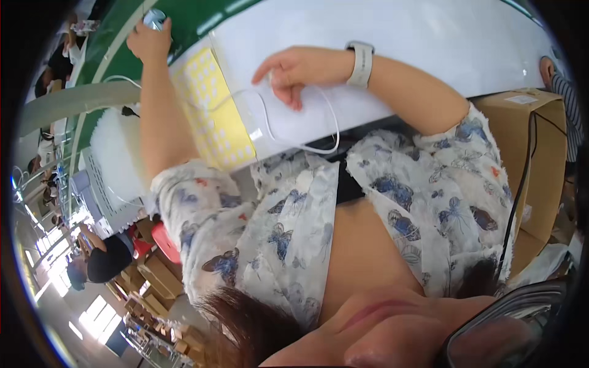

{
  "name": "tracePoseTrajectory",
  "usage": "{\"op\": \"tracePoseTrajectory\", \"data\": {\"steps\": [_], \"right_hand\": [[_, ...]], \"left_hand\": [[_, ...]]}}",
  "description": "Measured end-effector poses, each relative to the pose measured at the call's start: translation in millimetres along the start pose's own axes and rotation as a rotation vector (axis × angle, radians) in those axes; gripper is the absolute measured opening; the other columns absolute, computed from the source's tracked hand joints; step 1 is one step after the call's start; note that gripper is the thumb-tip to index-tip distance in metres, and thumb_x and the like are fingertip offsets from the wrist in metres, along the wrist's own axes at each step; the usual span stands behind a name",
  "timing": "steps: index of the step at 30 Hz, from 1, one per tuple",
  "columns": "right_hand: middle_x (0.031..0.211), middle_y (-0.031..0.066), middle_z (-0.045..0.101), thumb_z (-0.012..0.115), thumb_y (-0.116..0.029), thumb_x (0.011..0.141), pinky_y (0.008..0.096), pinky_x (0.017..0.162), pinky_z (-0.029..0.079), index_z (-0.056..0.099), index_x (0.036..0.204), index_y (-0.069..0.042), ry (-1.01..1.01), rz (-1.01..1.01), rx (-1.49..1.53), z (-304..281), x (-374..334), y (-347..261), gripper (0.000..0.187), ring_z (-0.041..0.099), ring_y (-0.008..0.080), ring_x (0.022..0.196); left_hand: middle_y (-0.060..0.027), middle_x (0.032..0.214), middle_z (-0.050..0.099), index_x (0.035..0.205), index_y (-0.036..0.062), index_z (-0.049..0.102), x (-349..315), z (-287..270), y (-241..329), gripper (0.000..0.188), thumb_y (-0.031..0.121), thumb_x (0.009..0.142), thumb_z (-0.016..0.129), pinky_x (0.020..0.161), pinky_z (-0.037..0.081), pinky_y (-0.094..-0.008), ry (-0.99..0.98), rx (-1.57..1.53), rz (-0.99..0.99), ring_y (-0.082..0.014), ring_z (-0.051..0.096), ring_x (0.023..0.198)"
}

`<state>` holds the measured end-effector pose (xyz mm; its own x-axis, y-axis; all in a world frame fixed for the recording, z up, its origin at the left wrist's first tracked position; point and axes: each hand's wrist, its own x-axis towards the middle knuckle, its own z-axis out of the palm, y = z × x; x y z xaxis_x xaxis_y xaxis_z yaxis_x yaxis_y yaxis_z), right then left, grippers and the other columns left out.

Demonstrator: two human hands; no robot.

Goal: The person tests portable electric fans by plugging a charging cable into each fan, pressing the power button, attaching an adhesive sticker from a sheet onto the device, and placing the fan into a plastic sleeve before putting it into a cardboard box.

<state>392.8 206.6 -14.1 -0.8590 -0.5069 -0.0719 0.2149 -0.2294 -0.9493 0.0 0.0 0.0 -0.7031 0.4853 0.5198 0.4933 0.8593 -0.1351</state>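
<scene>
L hand [149, 40], upper left, closed on small silver disc [154, 17]. R hand [299, 70], centre, fingers half-curled on white cable [334, 126]; can't tell if gripping. Risk: the loose loop snags and yanks the disc away.

The white table [429, 37] looks smooth and glossy, the yellow sticker sheet [211, 110] at upper left is matt paper, the thin white cable [331, 122] is smooth plastic, and the box [546, 153] at right is plain matt cardboard.

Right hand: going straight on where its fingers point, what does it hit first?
Probably the yellow sheet, just beyond the right hand. A white cable crosses close by and might come first; depth is unclear.
</scene>
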Motion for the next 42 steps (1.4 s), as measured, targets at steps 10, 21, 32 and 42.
{"op": "tracePoseTrajectory", "data": {"steps": [10,21,32,42], "right_hand": [[0.059,-0.0016,0.051,0.052,-0.025,0.109,0.0229,0.053,0.042,0.067,0.101,0.0,0.206,0.027,-0.27,-2.1,-21.3,-33.2,0.03,0.05,0.0065,0.053],[0.064,-0.0024,0.053,0.051,-0.027,0.11,0.0231,0.055,0.039,0.065,0.103,-0.002,0.255,-0.202,-0.246,16.0,-24.9,-23.6,0.03,0.047,0.006,0.056],[0.066,-0.0004,0.057,0.048,-0.027,0.111,0.0232,0.059,0.043,0.062,0.101,-0.003,0.34,-0.183,-0.24,18.0,-32.0,-24.9,0.029,0.052,0.0074,0.059],[0.066,0.0011,0.059,0.046,-0.026,0.111,0.0244,0.059,0.045,0.06,0.1,-0.003,0.401,-0.155,-0.239,21.7,-30.0,-26.7,0.03,0.055,0.0095,0.059]], "left_hand": [[-0.015,0.117,0.061,0.13,-0.0025,0.051,-27.7,-61.9,69.1,0.03,0.007,0.102,0.058,0.094,0.056,-0.0461,-0.309,-2.031,-0.638,-0.0307,0.064,0.111],[-0.0092,0.119,0.062,0.141,0.0113,0.045,-165.5,-136.7,195.6,0.05,0.014,0.097,0.067,0.101,0.055,-0.054,-0.548,-2.666,-0.189,-0.0301,0.064,0.112],[-0.0064,0.111,0.063,0.138,0.0104,0.048,-178.8,-158.5,192.5,0.044,0.011,0.097,0.065,0.097,0.056,-0.0495,-0.486,-2.406,-0.594,-0.0256,0.065,0.104],[-0.0072,0.11,0.061,0.138,0.0078,0.045,-181.8,-155.6,195.6,0.044,0.008,0.098,0.064,0.096,0.056,-0.0467,-0.435,-2.387,-0.613,-0.0251,0.065,0.103]]}}
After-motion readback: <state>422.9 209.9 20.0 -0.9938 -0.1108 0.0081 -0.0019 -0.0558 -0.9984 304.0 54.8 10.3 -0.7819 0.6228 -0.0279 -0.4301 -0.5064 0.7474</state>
